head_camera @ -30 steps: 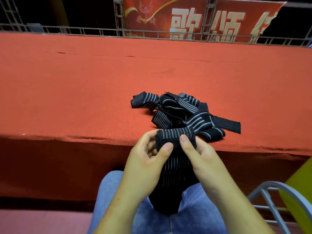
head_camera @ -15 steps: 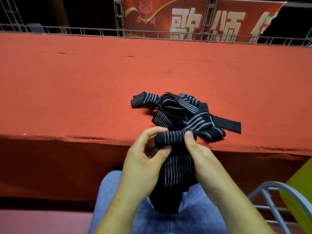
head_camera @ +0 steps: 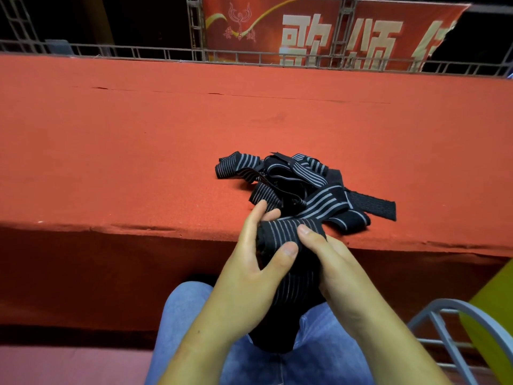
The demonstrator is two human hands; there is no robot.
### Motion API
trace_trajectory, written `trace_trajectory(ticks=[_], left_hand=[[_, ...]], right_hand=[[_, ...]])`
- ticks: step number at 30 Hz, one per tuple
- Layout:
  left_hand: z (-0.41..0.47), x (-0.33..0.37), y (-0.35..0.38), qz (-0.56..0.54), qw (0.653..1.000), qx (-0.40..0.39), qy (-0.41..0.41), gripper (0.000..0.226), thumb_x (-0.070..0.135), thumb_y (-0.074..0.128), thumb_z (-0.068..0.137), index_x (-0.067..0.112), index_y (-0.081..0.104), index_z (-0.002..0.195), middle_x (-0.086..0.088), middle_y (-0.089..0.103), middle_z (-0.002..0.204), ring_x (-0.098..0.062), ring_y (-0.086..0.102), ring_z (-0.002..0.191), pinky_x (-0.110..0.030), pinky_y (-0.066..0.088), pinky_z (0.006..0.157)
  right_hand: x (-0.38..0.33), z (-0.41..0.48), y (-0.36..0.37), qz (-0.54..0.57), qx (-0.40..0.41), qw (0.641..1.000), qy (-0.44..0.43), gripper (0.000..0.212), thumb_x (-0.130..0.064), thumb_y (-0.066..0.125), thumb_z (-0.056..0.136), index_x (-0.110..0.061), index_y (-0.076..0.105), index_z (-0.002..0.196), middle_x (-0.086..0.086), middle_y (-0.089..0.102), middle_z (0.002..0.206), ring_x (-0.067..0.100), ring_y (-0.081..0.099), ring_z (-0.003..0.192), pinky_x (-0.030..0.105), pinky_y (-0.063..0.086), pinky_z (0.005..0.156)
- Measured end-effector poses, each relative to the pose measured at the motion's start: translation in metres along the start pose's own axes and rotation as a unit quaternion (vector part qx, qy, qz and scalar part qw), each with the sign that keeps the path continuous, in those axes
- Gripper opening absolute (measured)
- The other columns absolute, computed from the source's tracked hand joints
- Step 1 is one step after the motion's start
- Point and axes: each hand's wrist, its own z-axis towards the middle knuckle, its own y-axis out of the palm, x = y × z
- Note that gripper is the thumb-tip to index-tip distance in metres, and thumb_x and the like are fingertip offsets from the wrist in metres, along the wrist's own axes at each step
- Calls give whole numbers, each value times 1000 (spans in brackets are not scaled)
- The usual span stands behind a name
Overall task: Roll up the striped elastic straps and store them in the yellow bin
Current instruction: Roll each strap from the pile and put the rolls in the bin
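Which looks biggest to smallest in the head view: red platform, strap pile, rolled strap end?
1. red platform
2. strap pile
3. rolled strap end, smallest despite being nearest the camera

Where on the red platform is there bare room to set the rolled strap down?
Bare carpet runs left of the strap pile to the frame edge, behind it up to the railing, and right of its loose tail. Crowded: the front edge, where the left hand and right hand grip the rolled strap.
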Motion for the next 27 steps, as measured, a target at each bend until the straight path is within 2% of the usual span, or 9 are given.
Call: trace_trajectory(ticks=[3,5,8,12,16,20,23,27], left_hand=[[1,0,2,-24,999,-9,-23,86,63,63,83,48,22,158,30,49,149,3,49,138,-40,38,119],[1,0,3,-24,999,-9,-24,85,62,61,84,50,21,158,30,50,149,2,50,138,-42,38,120],[2,1,3,-13,1000,-7,-22,76,54,58,92,52,20,158,28,53,147,3,51,136,-40,39,119],[3,0,4,-14,1000,-7,-26,73,46,57,94,56,20,156,27,53,147,2,52,136,-40,39,119],[5,-5,3,-24,999,-4,-36,71,56,59,90,60,26,153,24,53,150,3,47,140,-40,35,122],[6,-5,3,-21,999,23,-22,71,57,60,87,40,40,154,22,60,144,3,52,136,-40,38,120],[6,-1,3,-16,999,24,-15,44,40,59,96,29,59,138,13,72,127,-4,65,122,-42,47,111],[6,2,2,-31,999,27,-12,32,30,60,98,24,65,128,8,74,123,-10,68,118,-43,50,108]], right_hand=[[1,1,0,0,-5,1000,-3,38,-40,59,95,-23,77,124,7,78,122,23,73,119,53,48,113],[1,0,1,-2,-14,1000,-2,37,-42,60,95,-25,77,123,6,78,123,21,73,120,51,48,114],[-1,-2,3,-39,-20,999,-16,33,-51,63,101,-31,75,124,-1,78,124,15,72,120,47,50,112],[-2,-3,5,-56,-17,998,-35,40,-56,58,93,-34,76,120,-4,79,121,12,73,117,43,52,108],[-1,-1,3,-66,19,996,-65,41,-51,64,90,-23,76,117,-1,81,114,16,76,110,44,56,103],[-1,0,2,-71,44,992,-93,37,-49,66,89,-22,76,112,1,81,110,17,77,105,42,58,97],[0,1,0,-79,53,990,-106,29,-48,67,90,-27,76,108,1,81,108,17,77,104,42,58,96],[1,1,-1,-72,55,991,-102,33,-49,67,88,-24,76,108,2,81,108,18,77,104,45,59,97]])
